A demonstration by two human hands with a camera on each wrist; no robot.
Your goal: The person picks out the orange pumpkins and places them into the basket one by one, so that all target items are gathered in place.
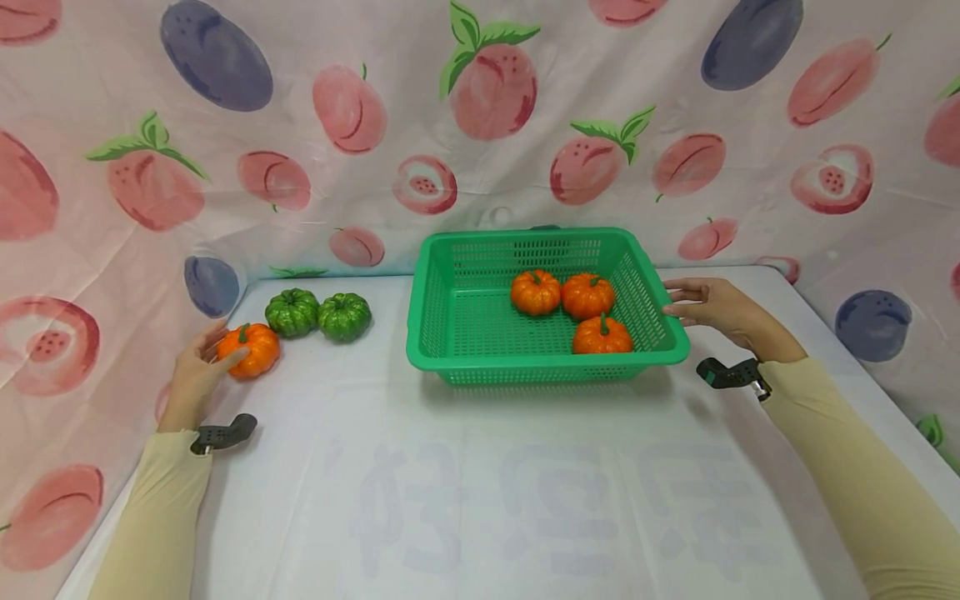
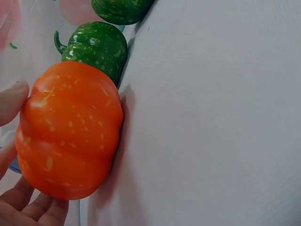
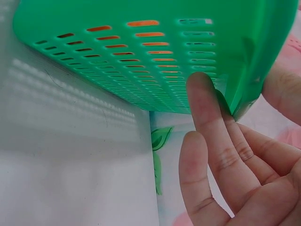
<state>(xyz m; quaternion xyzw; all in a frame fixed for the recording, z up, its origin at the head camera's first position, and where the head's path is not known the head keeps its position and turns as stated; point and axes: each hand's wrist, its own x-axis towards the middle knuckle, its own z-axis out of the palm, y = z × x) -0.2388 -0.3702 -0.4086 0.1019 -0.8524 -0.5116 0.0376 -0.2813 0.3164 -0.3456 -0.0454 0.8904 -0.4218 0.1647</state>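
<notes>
My left hand (image 1: 197, 367) holds an orange pumpkin (image 1: 257, 351) at the table's left side, thumb on one side and fingers curled about the other. In the left wrist view, that pumpkin (image 2: 70, 132) stands close against a speckled green pumpkin (image 2: 96, 49). Over at the right, my right hand (image 1: 723, 315) grips the end rim of a green plastic basket (image 1: 547, 362). Seen from the right wrist, the fingers (image 3: 207, 108) reach under the rim against the slotted wall, while the thumb lies on the rim's outer side. Inside the basket sit three orange pumpkins (image 1: 588, 296).
Two green pumpkins (image 1: 344, 317) rest side by side near the back left of the white-covered table (image 1: 360, 467). Behind it hangs a fruit-print cloth (image 1: 495, 183), which also runs along the left and right sides.
</notes>
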